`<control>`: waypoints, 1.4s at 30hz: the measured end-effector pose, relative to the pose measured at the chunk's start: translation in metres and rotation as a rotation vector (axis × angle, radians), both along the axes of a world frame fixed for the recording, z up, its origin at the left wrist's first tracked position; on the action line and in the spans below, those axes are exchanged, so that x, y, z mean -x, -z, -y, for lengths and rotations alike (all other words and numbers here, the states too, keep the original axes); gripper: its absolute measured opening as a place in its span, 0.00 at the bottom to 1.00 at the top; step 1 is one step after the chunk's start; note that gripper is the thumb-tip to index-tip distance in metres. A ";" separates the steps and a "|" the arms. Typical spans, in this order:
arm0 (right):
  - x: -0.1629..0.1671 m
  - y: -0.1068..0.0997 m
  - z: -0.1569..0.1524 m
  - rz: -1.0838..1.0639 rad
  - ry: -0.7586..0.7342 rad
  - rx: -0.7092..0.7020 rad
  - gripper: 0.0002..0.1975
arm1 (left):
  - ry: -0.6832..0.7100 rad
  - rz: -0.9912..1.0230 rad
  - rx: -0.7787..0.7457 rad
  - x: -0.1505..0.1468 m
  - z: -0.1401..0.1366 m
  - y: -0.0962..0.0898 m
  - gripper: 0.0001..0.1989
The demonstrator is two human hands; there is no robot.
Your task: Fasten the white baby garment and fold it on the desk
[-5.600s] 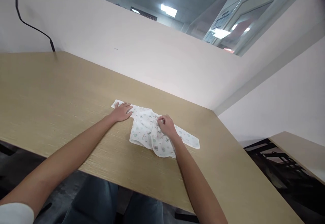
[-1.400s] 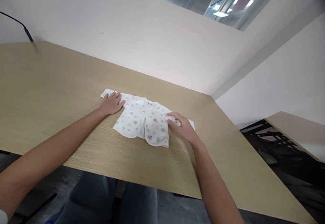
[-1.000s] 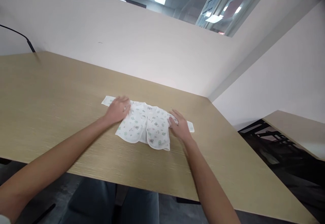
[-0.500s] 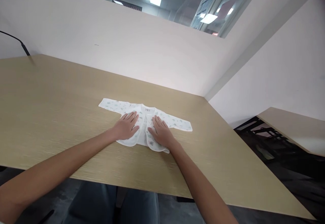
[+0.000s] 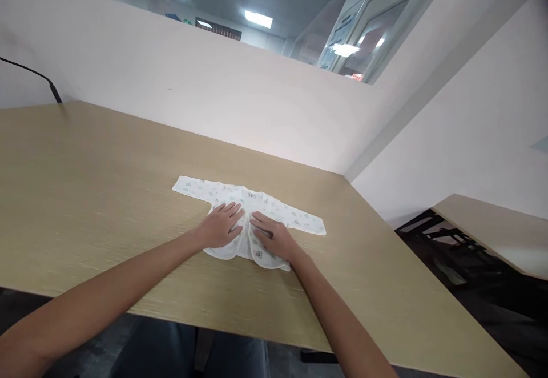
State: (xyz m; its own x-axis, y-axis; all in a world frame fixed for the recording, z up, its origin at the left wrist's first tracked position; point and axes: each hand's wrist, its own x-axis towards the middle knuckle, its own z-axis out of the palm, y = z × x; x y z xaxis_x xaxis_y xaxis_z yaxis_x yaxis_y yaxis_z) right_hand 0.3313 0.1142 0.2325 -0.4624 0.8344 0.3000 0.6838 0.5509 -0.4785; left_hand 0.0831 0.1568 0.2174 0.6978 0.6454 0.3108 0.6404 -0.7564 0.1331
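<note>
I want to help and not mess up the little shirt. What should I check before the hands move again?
1. Shirt on the table: ok, it lies there, away from the near edge.
2. Sleeves spread out: ok, one reaches to each side.
3. Neck label uncovered: ok, it shows between the shoulders.
4. Front closed: not ok, the two front panels lie apart.
5. Left hand flat on the shirt: ok, its fingers are stretched out over one panel.
6. Right hand pinching the cloth: cannot tell, its fingers hide that spot.
</note>
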 end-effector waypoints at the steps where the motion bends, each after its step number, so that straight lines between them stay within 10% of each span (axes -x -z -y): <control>1: -0.001 0.000 0.000 -0.002 0.011 0.006 0.22 | -0.008 -0.010 -0.003 0.000 0.000 0.000 0.27; 9: 0.013 0.000 -0.013 0.013 0.230 -0.139 0.34 | -0.075 -0.092 0.068 -0.001 0.003 -0.002 0.31; 24: 0.018 0.011 -0.012 0.322 0.321 0.020 0.39 | -0.157 -0.024 0.082 0.004 -0.002 -0.011 0.36; 34: -0.103 0.014 -0.023 0.277 0.743 0.205 0.35 | -0.506 -0.049 0.255 0.090 -0.070 -0.014 0.37; 42: -0.095 -0.012 -0.010 -0.065 0.712 -0.219 0.29 | -0.471 0.130 -0.126 0.083 -0.061 -0.023 0.28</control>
State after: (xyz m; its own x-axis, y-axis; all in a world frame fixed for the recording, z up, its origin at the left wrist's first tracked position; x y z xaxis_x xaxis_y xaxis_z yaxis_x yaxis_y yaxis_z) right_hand 0.4260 0.1247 0.2449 0.1919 0.8431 0.5023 0.8848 0.0728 -0.4602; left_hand 0.0005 0.2181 0.2402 0.2900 0.8329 0.4713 0.9003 -0.4045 0.1609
